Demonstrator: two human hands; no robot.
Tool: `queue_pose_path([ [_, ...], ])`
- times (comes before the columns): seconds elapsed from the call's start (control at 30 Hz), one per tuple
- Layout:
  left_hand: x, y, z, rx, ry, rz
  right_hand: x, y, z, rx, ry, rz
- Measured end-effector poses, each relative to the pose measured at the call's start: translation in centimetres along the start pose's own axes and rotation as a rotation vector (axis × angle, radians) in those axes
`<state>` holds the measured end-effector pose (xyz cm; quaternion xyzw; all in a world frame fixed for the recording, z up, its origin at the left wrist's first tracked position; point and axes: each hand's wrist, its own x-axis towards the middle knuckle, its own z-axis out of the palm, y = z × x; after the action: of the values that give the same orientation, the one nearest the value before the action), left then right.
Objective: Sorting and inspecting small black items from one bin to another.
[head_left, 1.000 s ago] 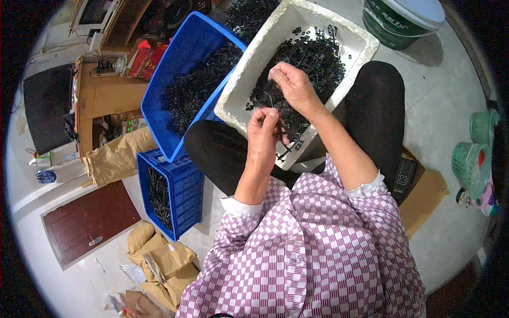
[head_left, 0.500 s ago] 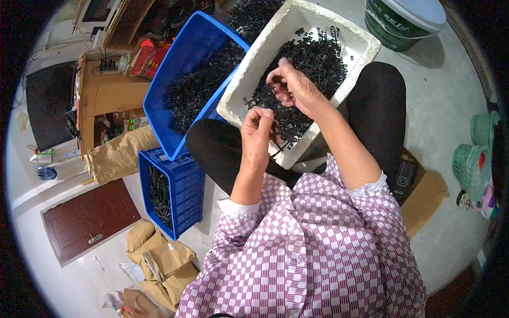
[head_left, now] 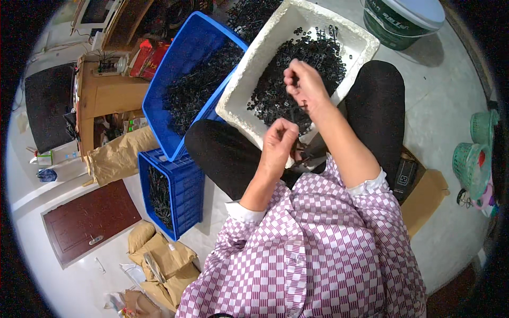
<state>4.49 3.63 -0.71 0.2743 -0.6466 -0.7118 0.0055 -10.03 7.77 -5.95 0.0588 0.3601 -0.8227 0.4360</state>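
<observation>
A white foam box [head_left: 236, 87] stands between my knees, holding a heap of small black plastic parts [head_left: 318, 61], many of them square with a hole. My left hand [head_left: 278, 146] is closed over the box's near edge. Thin dark plastic pieces [head_left: 301, 155] stick out from under its fingers, their exact kind unclear. Above the heap, my right hand [head_left: 307, 90] has its fingers curled in. What it holds, if anything, is hidden.
Left of the box, a tilted blue crate [head_left: 159, 100] holds more black parts, with a smaller blue crate [head_left: 185, 191] below it. A green bucket [head_left: 392, 26] stands far right. Brown paper bags [head_left: 164, 259] lie at lower left, green baskets [head_left: 469, 164] at right.
My left hand has moved right and nearer to me, from inside the box to its near edge. The right hand has shifted slightly right, its fingers curling tighter.
</observation>
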Motion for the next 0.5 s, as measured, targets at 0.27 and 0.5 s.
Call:
queue_pose_path([
  [0.27, 3.5, 2.1, -3.3, -0.468, 0.171, -0.024, -0.9, 1.0, 1.4, 0.043, -0.201, 0.067],
  [0.5, 3.7, 2.5, -3.3, -0.5, 0.097, -0.018, -1.3, 1.1, 1.9, 0.074, -0.352, 0.082],
])
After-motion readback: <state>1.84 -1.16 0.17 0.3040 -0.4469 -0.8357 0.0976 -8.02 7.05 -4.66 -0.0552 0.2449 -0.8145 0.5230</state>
